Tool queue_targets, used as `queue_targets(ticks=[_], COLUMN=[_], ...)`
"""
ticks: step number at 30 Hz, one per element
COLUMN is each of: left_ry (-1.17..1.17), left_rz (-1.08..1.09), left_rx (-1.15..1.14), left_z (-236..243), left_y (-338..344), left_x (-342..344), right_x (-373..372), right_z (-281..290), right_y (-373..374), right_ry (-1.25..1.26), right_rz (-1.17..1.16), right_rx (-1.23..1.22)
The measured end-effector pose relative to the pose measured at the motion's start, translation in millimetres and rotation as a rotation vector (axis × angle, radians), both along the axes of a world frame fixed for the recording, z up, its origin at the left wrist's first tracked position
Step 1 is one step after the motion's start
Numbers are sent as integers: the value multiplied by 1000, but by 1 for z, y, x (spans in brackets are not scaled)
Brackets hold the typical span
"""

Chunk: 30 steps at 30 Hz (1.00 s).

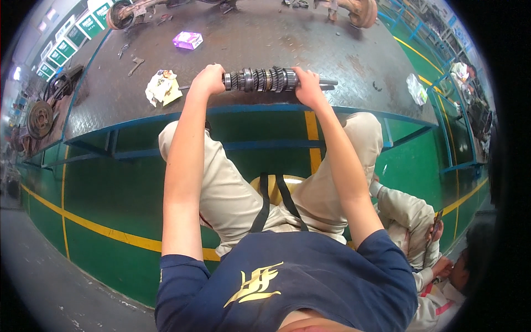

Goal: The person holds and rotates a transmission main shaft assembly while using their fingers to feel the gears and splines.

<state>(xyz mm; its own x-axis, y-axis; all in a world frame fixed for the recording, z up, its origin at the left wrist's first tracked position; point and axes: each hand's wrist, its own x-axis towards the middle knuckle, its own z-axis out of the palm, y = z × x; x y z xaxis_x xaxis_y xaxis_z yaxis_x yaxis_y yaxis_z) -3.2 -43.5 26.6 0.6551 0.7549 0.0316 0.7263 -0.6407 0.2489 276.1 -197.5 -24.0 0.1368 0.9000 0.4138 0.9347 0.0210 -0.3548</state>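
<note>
A gear shaft (260, 79) with several toothed metal gears lies sideways in front of me, close to the near edge of the metal table (243, 50). My left hand (209, 80) is closed around its left end, where a thin rod sticks out past the fist. At the other end my right hand (307, 87) grips the shaft beside the last gear, and a grey shaft end reaches out beyond it to the right. The fingertips of both hands are largely hidden behind the shaft. Crumpled stained paper (161, 88) rests just left of my left hand.
A purple box (188, 40) sits farther back, with a small metal part (135, 66) to its left. White plastic wrapping (416, 89) lies at the table's right end. Rusty axle parts (362, 12) line the far edge. Another person (409, 210) sits close on my right.
</note>
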Motion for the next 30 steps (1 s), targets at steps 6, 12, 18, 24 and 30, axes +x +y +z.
queue_targets(ticks=[6, 12, 18, 24, 30], left_ry=[-2, -2, -22, -93, -79], left_rz=[23, 35, 80, 68, 69], left_rx=[-69, 21, 78, 203, 178], left_z=[-2, -4, -2, -9, -8], left_y=[-1, -4, -16, -21, -24], left_x=[-2, -1, 1, -4, 2], right_x=[-10, -16, -19, -18, -11], right_z=[11, 22, 26, 25, 27], right_y=[-5, -10, -15, -13, -11], right_ry=[-29, -20, -3, 6, 16], right_rz=[-26, -69, -63, -39, -27], right_rx=[-2, -72, -107, -69, -77])
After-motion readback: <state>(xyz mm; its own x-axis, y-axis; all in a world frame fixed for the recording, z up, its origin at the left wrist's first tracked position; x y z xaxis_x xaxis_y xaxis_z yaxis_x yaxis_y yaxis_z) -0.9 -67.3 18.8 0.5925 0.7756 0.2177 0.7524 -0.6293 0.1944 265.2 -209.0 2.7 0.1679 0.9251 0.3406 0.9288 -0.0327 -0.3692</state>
